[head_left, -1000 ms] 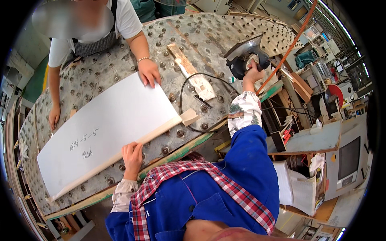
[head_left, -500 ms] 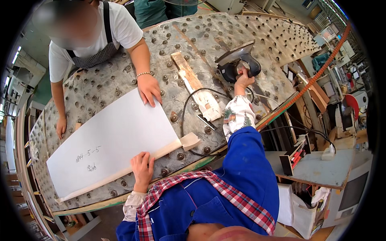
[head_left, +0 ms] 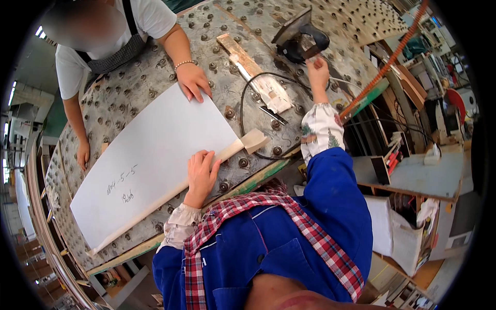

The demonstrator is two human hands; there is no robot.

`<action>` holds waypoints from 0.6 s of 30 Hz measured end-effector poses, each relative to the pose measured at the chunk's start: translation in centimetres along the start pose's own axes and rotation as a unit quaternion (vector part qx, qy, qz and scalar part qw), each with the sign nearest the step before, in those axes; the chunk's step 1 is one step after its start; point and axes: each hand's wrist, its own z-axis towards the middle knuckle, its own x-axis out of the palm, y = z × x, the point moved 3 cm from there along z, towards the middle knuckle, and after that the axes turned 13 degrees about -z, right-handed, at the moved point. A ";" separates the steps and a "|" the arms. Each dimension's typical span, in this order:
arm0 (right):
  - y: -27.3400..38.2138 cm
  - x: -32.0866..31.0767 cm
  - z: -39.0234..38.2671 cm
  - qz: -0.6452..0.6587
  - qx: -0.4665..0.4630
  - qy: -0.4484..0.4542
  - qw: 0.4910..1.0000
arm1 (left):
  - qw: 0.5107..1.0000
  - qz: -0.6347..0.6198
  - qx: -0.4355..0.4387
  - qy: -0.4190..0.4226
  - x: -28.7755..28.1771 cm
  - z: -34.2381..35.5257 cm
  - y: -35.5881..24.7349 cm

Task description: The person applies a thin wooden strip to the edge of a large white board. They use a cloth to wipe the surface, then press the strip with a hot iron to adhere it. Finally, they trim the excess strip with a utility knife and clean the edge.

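A large pale-grey panel [head_left: 160, 134] with a curved far edge and handwriting lies on the table; a beige edging strip [head_left: 227, 151] runs along its near edge, its loose end sticking out past the right corner. My left hand [head_left: 202, 174] rests flat over that near edge, fingers stretched. Beyond the panel to the right, a black clothes iron [head_left: 302, 41] stands tilted up, soleplate facing away. My right hand [head_left: 317, 74] is just below its handle, fingers loosely bent and apart, no longer wrapped round it; whether a fingertip still touches cannot be made out.
A co-worker's hand [head_left: 194, 81] presses the panel's far right corner. Studs dot the metal-topped table [head_left: 212, 23]. A worn wooden board [head_left: 258, 77], a dark flat tool [head_left: 273, 115] and the black cord [head_left: 243, 103] lie right of the panel. An orange hose [head_left: 385, 59] crosses the right side.
My right hand has let go of the iron's handle and drawn back toward me. The iron stays standing. My left hand remains on the panel's near edge; the view has shifted.
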 end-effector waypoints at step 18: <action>-0.6 -4.2 -16.0 -0.178 -0.040 0.350 0.919 | 0.968 -0.118 -0.148 0.161 2.7 3.4 1.5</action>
